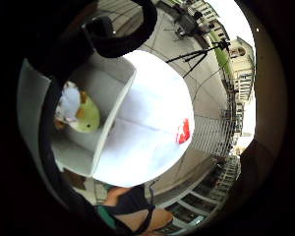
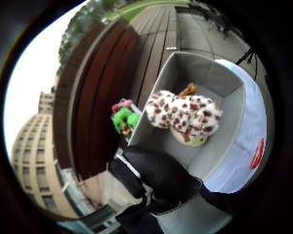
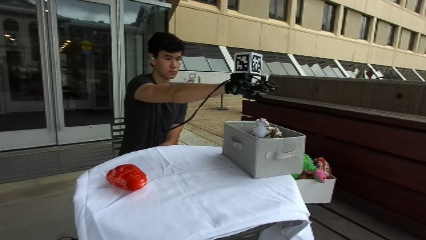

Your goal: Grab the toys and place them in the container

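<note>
In the outside view my gloved right hand (image 3: 247,86) is stretched out high above the grey fabric container (image 3: 263,150), fingers spread and holding nothing. Soft toys (image 3: 265,130) poke above the container's rim. The thumb side palm view looks down into the container (image 2: 219,83): a white plush with brown spots (image 2: 183,114) lies on a green toy (image 2: 194,141). My glove's fingers (image 2: 156,178) show beside it. The little finger side palm view shows the green and yellow toy (image 1: 86,115) inside the container (image 1: 113,83). A red toy (image 3: 126,176) lies on the white tablecloth (image 3: 200,195).
A white box (image 3: 316,190) hangs off the table's far side beside the container, with green and pink toys (image 3: 311,167) in it. A dark wooden bench wall (image 3: 359,125) runs behind. The red toy (image 1: 183,132) sits near the table's opposite edge.
</note>
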### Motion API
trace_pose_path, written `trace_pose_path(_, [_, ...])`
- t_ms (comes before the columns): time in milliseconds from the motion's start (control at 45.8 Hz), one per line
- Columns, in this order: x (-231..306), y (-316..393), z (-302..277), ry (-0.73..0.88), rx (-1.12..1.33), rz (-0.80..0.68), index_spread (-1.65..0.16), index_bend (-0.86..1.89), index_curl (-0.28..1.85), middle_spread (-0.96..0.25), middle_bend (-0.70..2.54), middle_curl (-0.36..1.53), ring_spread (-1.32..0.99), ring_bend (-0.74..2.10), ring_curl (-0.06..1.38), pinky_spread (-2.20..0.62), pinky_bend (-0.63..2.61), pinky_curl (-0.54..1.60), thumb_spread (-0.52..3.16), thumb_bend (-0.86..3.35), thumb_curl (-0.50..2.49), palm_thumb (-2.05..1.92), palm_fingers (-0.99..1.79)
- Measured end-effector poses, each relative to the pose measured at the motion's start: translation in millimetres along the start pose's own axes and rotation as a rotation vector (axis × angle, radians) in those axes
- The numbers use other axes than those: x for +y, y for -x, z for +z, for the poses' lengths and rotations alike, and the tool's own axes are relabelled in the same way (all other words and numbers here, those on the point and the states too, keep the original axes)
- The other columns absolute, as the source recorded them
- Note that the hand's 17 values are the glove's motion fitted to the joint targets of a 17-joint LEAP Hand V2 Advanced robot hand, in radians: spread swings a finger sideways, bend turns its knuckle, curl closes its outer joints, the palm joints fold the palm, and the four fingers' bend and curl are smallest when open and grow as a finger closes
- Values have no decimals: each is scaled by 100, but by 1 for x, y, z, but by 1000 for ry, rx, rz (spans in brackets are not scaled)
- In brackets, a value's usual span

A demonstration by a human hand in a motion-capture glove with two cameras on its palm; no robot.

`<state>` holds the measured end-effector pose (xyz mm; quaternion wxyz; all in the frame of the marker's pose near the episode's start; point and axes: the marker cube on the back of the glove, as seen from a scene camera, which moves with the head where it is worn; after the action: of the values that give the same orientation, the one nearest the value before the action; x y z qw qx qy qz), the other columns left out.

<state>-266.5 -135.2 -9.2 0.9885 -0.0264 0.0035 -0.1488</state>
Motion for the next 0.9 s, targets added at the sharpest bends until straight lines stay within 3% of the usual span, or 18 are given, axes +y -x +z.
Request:
trace_pose_path(262, [41,-100,-18,-57,70,92,-28,9,9,-5,18,43,-11,39,23,-5,112,37,93,-11,32,-13,-23])
trace_pose_path(502, [89,-254,-11,-74,87,226,-29,8,11,-3,16,40,-7,32,24,0,110,35,92,-10,26,-13,-19])
trace_pose_path(895, [145,-385,55,17,81,395,-30,8,12,-3,15,35,-5,29,27,4,112,35,90,-9,22,-11,-19])
